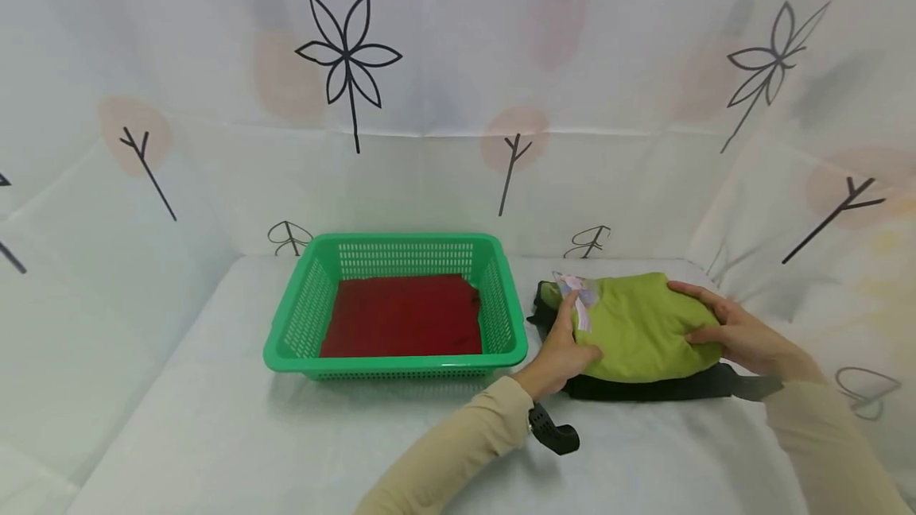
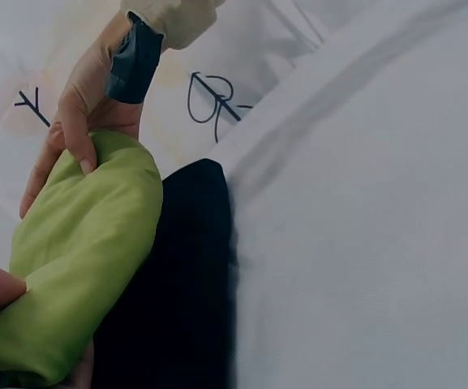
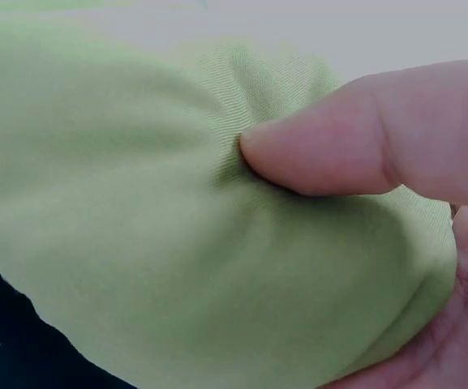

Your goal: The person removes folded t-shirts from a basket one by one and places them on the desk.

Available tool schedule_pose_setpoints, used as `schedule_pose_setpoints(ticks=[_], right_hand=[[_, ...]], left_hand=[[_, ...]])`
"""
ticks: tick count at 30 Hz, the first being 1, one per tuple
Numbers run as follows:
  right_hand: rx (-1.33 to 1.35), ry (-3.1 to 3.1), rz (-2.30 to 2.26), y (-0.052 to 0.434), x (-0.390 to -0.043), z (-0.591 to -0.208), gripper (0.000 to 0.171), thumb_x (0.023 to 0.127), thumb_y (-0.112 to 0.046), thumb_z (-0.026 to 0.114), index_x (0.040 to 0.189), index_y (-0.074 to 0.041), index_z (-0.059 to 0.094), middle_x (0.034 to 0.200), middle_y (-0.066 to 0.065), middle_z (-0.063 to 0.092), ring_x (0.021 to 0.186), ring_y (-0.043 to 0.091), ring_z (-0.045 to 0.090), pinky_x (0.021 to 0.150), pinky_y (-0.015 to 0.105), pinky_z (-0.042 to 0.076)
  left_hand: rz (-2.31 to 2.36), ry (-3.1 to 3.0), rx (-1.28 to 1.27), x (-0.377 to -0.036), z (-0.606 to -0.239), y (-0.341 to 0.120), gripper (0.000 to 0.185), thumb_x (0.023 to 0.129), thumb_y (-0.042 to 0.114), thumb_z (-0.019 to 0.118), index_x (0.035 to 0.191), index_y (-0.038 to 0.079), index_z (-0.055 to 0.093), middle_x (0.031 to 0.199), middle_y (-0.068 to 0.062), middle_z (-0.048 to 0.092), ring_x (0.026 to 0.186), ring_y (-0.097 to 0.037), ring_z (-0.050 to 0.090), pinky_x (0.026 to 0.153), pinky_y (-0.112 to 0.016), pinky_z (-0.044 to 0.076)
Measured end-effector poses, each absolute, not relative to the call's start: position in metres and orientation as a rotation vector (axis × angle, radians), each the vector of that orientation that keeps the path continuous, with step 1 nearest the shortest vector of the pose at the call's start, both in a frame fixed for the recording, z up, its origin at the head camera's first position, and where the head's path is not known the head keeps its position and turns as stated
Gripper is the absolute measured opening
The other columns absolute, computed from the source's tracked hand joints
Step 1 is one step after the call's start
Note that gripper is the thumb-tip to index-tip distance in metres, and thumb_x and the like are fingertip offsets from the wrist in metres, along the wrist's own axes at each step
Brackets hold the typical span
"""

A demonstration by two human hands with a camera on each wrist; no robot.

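Note:
Both hands grip a folded lime-green cloth garment with a pale printed patch at its left end. My left hand holds the left end, thumb on top. At the opposite end my right hand pinches the fabric, and in the right wrist view the thumb presses a dimple into it. Beneath lies a black folded cloth, mostly covered; the left wrist view shows the green garment raised beside the black cloth. What the fingers under the garment do is partly hidden.
A green plastic basket stands left of the hands, with a dark red folded cloth lying in it. The white-covered table meets a white curtain with drawn flowers at the back and sides.

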State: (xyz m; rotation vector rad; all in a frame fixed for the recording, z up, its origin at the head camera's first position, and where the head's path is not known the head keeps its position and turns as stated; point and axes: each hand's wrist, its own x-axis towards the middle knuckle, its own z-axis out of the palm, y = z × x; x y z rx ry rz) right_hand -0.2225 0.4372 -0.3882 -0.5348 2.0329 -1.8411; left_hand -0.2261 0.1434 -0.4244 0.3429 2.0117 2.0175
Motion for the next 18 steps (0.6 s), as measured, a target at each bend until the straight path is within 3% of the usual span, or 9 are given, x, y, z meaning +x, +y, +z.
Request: schedule_pose_setpoints(ticks=[3,10,14,18], right_hand=[[-0.535,1.992,-1.854,0.439,-0.223,-0.394,0.080,0.091,0.017,0.049,0.156,-0.020,0.020,0.134,-0.006,0.038,0.109,0.009,0.054,0.083,0.032,0.052],[-0.584,1.902,-1.852,0.442,-0.226,-0.405,0.079,0.091,0.018,0.046,0.155,-0.024,0.025,0.134,-0.008,0.037,0.111,0.009,0.052,0.084,0.032,0.052],[-0.515,1.952,-1.803,0.443,-0.227,-0.407,0.077,0.091,0.014,0.049,0.153,-0.027,0.029,0.132,-0.005,0.035,0.109,0.009,0.052,0.084,0.034,0.052],[-0.317,2.133,-1.668,0.444,-0.226,-0.406,0.074,0.091,0.007,0.057,0.148,-0.036,0.036,0.134,0.017,0.029,0.104,0.012,0.054,0.081,0.040,0.052]], left_hand=[[2.016,2.027,0.309,-0.226,-0.428,0.144,0.096,0.076,-0.015,0.067,0.151,0.030,0.027,0.152,-0.004,0.027,0.120,-0.018,0.039,0.074,-0.032,0.044],[2.001,2.062,0.255,-0.225,-0.437,0.142,0.096,0.074,-0.017,0.068,0.151,0.025,0.029,0.148,-0.010,0.034,0.106,-0.023,0.047,0.058,-0.031,0.043],[1.975,2.086,0.244,-0.226,-0.439,0.142,0.095,0.074,-0.014,0.071,0.151,0.023,0.029,0.149,-0.009,0.034,0.120,-0.022,0.043,0.074,-0.033,0.047],[1.931,2.112,0.235,-0.227,-0.439,0.141,0.093,0.075,-0.012,0.073,0.151,0.021,0.030,0.151,-0.009,0.031,0.135,-0.025,0.032,0.094,-0.039,0.042]])
